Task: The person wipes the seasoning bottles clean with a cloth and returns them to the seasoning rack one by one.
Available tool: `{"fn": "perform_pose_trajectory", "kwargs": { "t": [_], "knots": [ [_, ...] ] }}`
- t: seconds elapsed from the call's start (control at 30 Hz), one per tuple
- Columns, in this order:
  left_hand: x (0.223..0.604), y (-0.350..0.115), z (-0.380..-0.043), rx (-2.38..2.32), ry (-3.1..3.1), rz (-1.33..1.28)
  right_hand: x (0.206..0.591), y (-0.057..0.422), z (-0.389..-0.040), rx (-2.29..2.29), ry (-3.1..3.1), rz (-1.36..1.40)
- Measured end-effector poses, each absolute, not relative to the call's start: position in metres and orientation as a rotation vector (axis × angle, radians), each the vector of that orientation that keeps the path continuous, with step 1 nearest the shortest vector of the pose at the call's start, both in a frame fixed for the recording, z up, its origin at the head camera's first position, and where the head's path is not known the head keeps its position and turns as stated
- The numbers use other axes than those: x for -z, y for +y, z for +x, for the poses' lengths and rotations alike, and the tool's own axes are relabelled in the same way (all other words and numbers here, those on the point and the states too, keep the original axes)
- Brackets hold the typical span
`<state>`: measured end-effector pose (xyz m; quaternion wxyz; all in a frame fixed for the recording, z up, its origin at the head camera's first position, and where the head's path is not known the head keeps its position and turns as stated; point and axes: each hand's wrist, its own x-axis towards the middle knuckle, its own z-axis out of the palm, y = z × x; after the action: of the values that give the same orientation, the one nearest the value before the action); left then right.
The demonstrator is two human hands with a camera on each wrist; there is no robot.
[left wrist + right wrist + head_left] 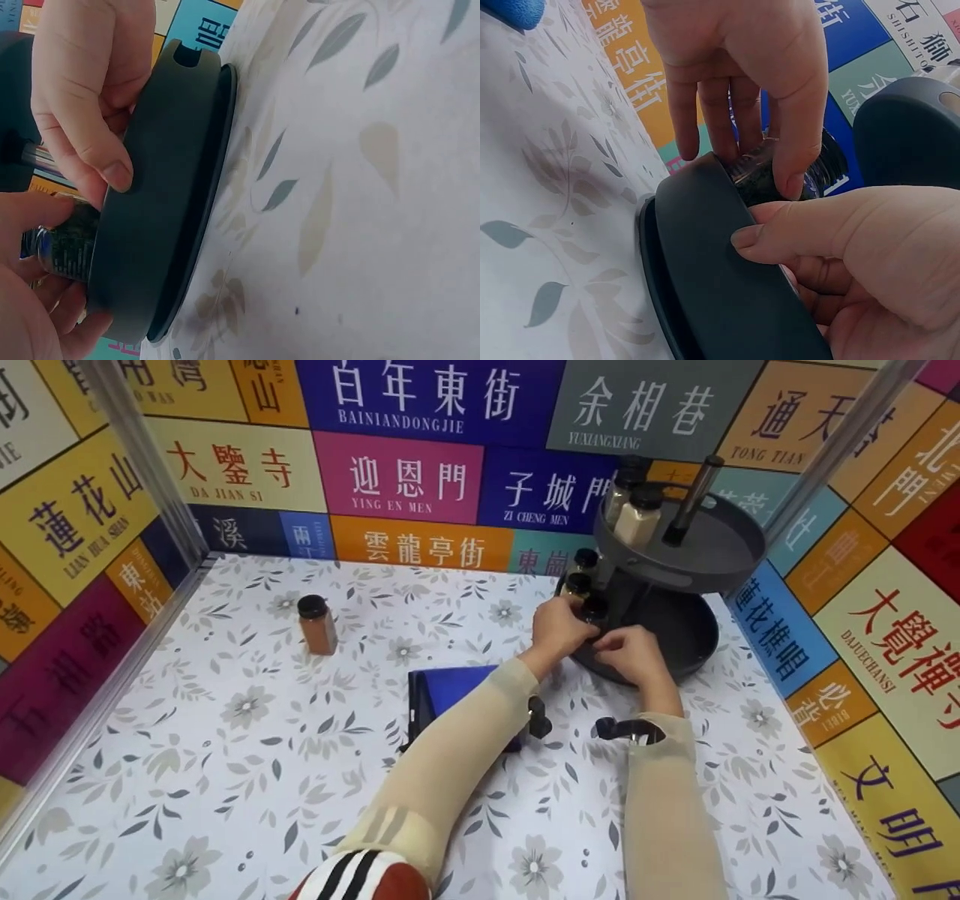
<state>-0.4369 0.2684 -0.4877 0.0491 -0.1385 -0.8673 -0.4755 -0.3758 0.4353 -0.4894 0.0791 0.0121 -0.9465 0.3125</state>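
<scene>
A dark two-tier round rack [682, 574] stands at the back right. My left hand [561, 626] grips a small glass spice jar [67, 244] with dark contents, inside the front left of the rack's lower tray [161, 187]. Its black cap [595, 607] shows just above my fingers. On the near side of that tray, my right hand [634, 654] pinches the wall, its thumb [754, 238] pressed to the outer face and the fingers inside. More black-capped jars [577, 583] stand behind the gripped one. On the upper tier are jars, one with pale contents [637, 519].
A spice jar with orange-brown contents [318, 631] stands upright on the flowered tabletop at the left. Partly behind my left forearm lies a blue and black object [450, 690]. Sign-printed panels [405, 472] wall the table at the back and both sides.
</scene>
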Motion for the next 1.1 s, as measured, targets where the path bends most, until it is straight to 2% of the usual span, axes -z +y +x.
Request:
{"fn": "perform_pose_trajectory", "kwargs": {
  "t": [0.2,0.47,0.77,0.97,1.1],
  "knots": [
    [0.48,0.247,-0.43,1.58,-2.584,-0.443,0.489,0.426,-0.378,-0.939,-2.847,0.083],
    [0.453,0.202,-0.397,1.849,-2.53,-0.587,0.484,0.44,-0.371,-0.938,-2.876,0.011],
    [0.456,0.08,-0.385,1.718,-2.446,-0.646,0.477,0.435,-0.383,-0.983,-2.862,-0.014],
    [0.475,0.0,-0.382,1.548,-2.343,-0.394,0.481,0.43,-0.381,-0.975,-2.869,-0.02],
    [0.474,-0.044,-0.387,1.367,-2.127,-0.231,0.48,0.424,-0.377,-0.965,-2.833,-0.019]
  ]
}}
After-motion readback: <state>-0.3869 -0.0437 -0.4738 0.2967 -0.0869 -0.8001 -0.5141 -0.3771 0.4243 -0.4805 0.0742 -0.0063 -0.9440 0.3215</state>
